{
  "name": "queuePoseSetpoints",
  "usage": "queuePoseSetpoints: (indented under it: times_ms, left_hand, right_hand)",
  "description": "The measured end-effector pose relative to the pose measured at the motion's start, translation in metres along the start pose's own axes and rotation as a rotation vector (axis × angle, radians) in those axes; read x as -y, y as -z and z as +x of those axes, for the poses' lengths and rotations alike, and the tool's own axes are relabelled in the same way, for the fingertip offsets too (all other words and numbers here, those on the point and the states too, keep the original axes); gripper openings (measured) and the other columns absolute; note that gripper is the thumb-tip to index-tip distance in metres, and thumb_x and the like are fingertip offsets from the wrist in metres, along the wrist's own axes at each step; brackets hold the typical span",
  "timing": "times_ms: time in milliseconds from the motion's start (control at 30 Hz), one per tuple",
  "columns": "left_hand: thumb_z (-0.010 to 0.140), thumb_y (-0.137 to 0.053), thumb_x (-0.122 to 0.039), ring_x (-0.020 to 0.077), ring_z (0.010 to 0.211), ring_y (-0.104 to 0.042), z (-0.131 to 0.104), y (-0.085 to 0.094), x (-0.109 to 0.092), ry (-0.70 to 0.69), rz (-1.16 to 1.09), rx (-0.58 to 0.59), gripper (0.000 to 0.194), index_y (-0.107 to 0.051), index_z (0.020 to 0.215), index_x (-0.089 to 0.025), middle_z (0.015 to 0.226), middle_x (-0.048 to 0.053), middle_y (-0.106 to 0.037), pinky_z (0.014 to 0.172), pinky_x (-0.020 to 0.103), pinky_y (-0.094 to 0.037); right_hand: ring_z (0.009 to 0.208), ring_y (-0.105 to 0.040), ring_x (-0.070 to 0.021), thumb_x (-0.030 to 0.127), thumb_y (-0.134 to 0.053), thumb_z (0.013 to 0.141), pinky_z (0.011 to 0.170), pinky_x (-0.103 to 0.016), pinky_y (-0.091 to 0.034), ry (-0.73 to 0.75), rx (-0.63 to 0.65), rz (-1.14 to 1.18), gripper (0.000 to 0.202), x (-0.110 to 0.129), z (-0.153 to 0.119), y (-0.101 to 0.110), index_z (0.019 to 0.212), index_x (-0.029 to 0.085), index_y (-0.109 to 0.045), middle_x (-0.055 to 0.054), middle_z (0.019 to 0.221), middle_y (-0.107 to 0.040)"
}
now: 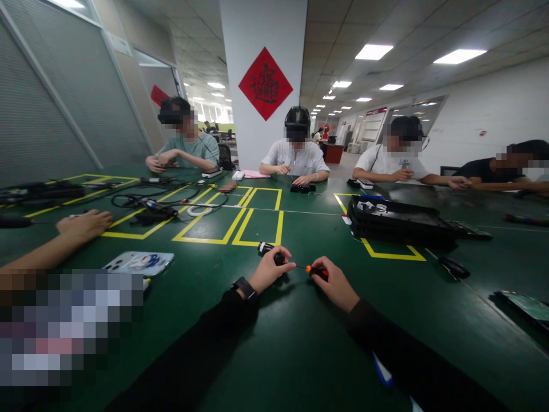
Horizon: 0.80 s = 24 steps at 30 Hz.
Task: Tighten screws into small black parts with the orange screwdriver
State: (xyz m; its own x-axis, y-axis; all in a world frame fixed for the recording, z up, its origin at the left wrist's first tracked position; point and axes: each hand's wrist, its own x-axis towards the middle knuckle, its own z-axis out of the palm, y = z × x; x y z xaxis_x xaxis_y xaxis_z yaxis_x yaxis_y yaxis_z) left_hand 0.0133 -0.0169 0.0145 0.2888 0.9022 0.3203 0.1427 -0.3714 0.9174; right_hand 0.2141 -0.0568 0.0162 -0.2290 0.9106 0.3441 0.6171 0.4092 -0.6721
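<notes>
My left hand [271,269], with a dark watch at its wrist, is closed around a small black cylindrical part [278,258] above the green table. Facing it, my right hand [333,281] grips an orange-and-black screwdriver [318,272], whose thin shaft points left toward my left fingertips. Whether the tip touches the black part is too small to tell. Just beyond my left hand lies a black cylinder with a white band [265,248].
Yellow tape outlines mark the green table [300,355]. Black trays [394,220] and another screwdriver [453,268] lie right. Cables [156,209], a phone [141,262] and a person's hand [88,223] are left. Several people sit across.
</notes>
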Motion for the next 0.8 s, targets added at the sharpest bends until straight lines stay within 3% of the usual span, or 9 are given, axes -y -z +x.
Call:
queuePoseSetpoints:
  times_ms: [267,600,800]
  left_hand:
    - [0.064,-0.064,-0.033,0.0085,0.06,-0.048,0.0002,0.0006,0.0031,-0.002,0.027,-0.001,0.028,-0.053,0.083,-0.016,0.068,-0.003,-0.051,0.06,0.022,-0.039]
    - [0.064,-0.065,-0.032,0.0088,0.06,-0.048,0.0002,0.0001,0.0015,0.005,0.01,0.002,0.027,-0.053,0.082,-0.015,0.068,-0.003,-0.051,0.06,0.022,-0.039]
    - [0.064,-0.065,-0.032,0.0088,0.06,-0.048,-0.0004,-0.0001,0.0001,0.011,0.025,-0.015,0.027,-0.054,0.082,-0.015,0.067,-0.002,-0.051,0.06,0.023,-0.039]
  right_hand:
    - [0.087,-0.049,-0.0168,0.023,-0.038,0.083,0.081,-0.032,-0.037,0.024,-0.002,-0.09,0.02,-0.0044,0.0025,-0.0007,0.088,0.02,-0.058,-0.004,0.089,-0.058]
    - [0.08,-0.052,-0.015,0.02,-0.049,0.076,0.075,-0.03,-0.041,0.027,0.005,-0.011,0.012,0.0041,-0.0003,0.0015,0.087,0.019,-0.052,-0.002,0.085,-0.056]
    - [0.088,-0.051,-0.0161,0.024,-0.042,0.082,0.08,-0.032,-0.04,0.003,-0.009,-0.009,0.018,0.0004,0.0015,-0.0001,0.092,0.018,-0.055,-0.005,0.091,-0.056]
